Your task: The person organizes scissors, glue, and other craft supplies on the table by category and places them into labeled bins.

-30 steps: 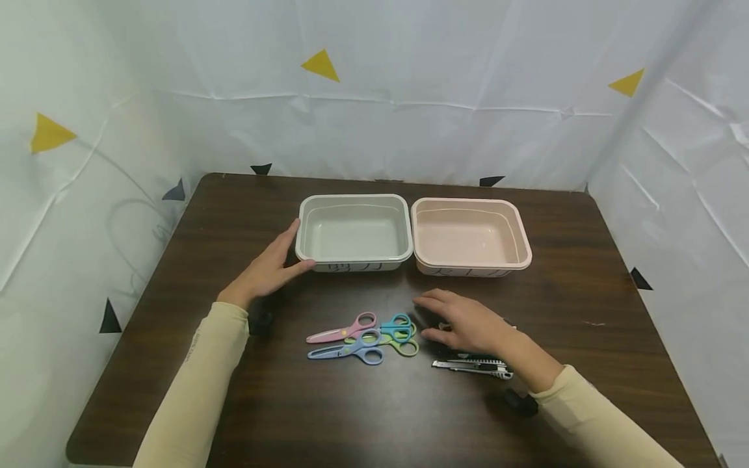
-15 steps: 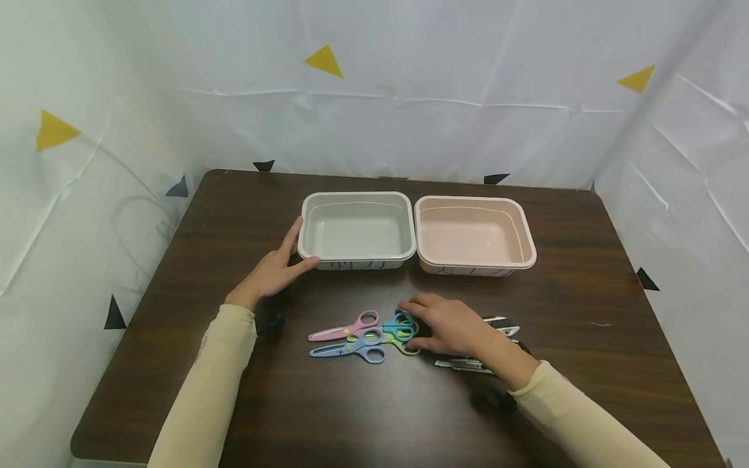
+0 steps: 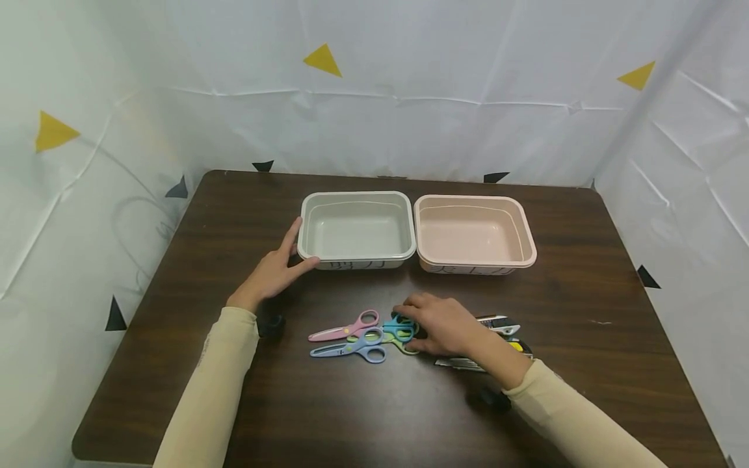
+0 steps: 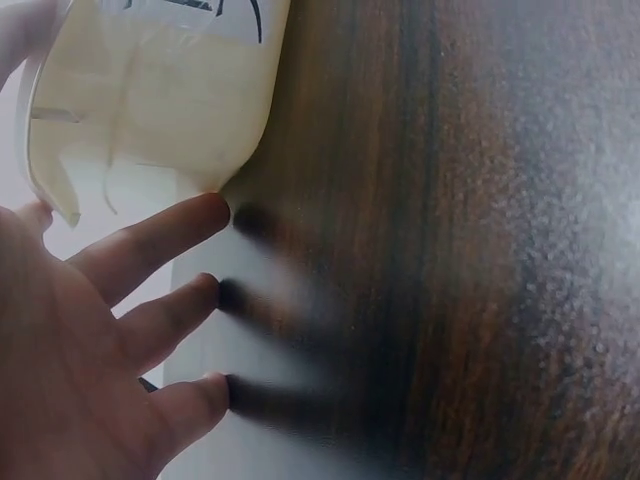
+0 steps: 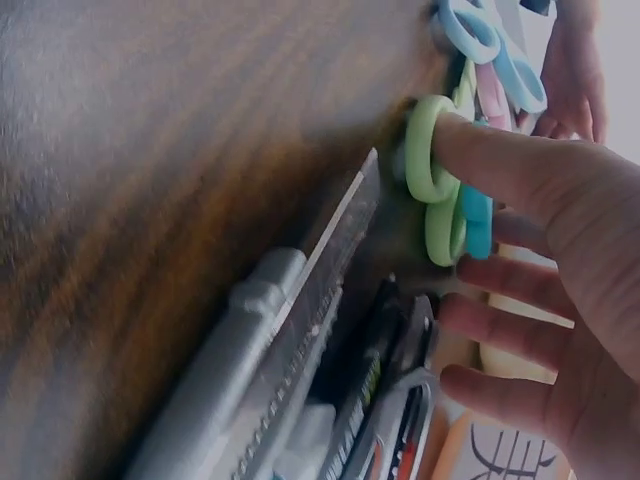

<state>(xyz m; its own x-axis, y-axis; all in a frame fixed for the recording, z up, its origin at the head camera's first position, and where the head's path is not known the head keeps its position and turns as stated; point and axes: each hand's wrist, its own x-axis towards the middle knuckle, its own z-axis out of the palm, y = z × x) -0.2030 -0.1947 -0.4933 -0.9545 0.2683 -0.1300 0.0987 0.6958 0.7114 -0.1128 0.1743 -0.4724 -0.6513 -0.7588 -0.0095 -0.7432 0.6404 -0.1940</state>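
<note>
Four pairs of scissors lie in an overlapping group on the table (image 3: 328, 416), in front of the two tubs. The teal scissors (image 3: 391, 329) rest over the green scissors (image 5: 418, 170), with the handles of both at the right-hand end of the group. The right hand (image 3: 441, 323) is over these handles: its thumb touches a green loop, and a finger is partly hidden behind the teal handle. Whether it grips either pair cannot be determined; the other fingers extend loosely. The pink scissors (image 3: 336, 333) and the blue scissors (image 3: 353, 346) point their blades leftward, the blue pair nearer the person. At least three cutter knives lie beside and partly under the right forearm; the silver cutter (image 5: 220, 360) has its slanted metal tip directed at the green loop. Behind the scissors, the grey tub (image 3: 359, 234) and the pink tub (image 3: 475, 237) stand upright side by side, the grey one on the left. Both show dark markings on the front wall, not legible. The left hand (image 3: 271, 276) is ungripped, fingers spread, with thumb and forefinger at the near left corner of the grey tub. Pale sleeves (image 3: 207, 383) cover both forearms. White sheeting (image 3: 439, 52) encloses the table, bearing yellow triangles (image 3: 324, 60) and black ones.
</note>
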